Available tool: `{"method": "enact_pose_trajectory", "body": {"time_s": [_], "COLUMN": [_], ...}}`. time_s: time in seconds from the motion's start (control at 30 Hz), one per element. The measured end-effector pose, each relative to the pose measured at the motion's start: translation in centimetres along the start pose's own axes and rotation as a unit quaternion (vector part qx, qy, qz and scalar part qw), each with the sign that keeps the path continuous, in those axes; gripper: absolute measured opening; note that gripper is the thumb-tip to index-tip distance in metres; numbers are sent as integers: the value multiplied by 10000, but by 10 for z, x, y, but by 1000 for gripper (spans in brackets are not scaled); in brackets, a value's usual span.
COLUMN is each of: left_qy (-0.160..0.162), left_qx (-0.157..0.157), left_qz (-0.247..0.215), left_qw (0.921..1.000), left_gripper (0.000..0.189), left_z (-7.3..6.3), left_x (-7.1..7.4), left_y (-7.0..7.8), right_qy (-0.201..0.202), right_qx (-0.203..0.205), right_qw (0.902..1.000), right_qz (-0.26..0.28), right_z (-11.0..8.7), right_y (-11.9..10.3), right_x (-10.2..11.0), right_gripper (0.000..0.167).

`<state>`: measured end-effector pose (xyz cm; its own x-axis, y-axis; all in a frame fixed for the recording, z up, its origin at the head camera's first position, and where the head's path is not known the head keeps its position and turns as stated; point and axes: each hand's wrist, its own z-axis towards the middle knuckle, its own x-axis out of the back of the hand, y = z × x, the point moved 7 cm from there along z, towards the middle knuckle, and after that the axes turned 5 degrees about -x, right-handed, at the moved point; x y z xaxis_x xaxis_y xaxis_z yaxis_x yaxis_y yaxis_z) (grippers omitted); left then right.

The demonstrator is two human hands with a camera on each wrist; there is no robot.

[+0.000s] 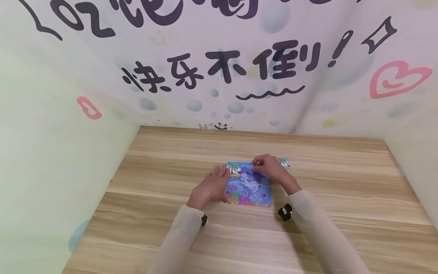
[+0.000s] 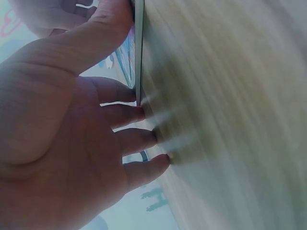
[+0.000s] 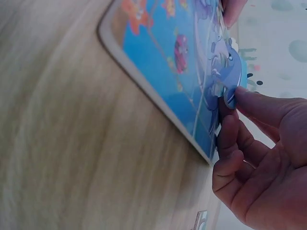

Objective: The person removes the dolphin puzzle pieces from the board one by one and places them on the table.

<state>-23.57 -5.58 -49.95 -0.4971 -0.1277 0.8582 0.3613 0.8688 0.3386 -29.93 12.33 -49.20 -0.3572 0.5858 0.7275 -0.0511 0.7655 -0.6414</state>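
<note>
A dolphin jigsaw puzzle (image 1: 248, 192) in a flat board lies on the table, showing blue sea, coral and a palm tree. My left hand (image 1: 215, 184) rests along its left side, fingers extended with tips at the board's edge (image 2: 139, 52) and the tabletop, thumb near the lower left corner. At the upper right part of the puzzle, my right hand (image 1: 270, 167) pinches a puzzle piece (image 3: 232, 76) with a dolphin's head on it between thumb and fingers. In the right wrist view this piece is tilted up over the board; the fingers hide part of it.
Just behind the right hand, another puzzle piece (image 1: 284, 162) with a palm tree lies on the wooden table (image 1: 164, 160). A printed cloth wall (image 1: 191, 114) rises at the table's back edge. Black wrist devices (image 1: 285, 212) sit near both cuffs.
</note>
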Motion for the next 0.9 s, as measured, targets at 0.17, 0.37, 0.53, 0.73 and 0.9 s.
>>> {"method": "enact_pose_trajectory", "body": {"time_s": [0.17, 0.37, 0.53, 0.73, 0.9], "left_qy": [-26, -41, -44, 18, 1], "left_qx": [22, 47, 49, -12, -22], "left_qz": [-19, -157, -95, -84, -12], "left_qw": [10000, 9999, 9999, 10000, 10000], "left_gripper": [107, 108, 108, 108, 107], "left_z": [1, 0, -1, 0, 0], "left_x": [0, 1, 1, 1, 0], "left_y": [0, 0, 0, 0, 1], "right_qy": [67, 156, 159, 137, 190], "right_qx": [-29, -116, -79, -189, -413], "right_qw": [10000, 9997, 9963, 9901, 9884], "right_qz": [24, 139, 846, 1381, 1451], "right_z": [1, 2, 2, 0, -4], "right_y": [1, 4, 6, 17, 40], "right_x": [-1, -1, 2, 13, 26], "right_gripper": [20, 21, 22, 25, 26]}}
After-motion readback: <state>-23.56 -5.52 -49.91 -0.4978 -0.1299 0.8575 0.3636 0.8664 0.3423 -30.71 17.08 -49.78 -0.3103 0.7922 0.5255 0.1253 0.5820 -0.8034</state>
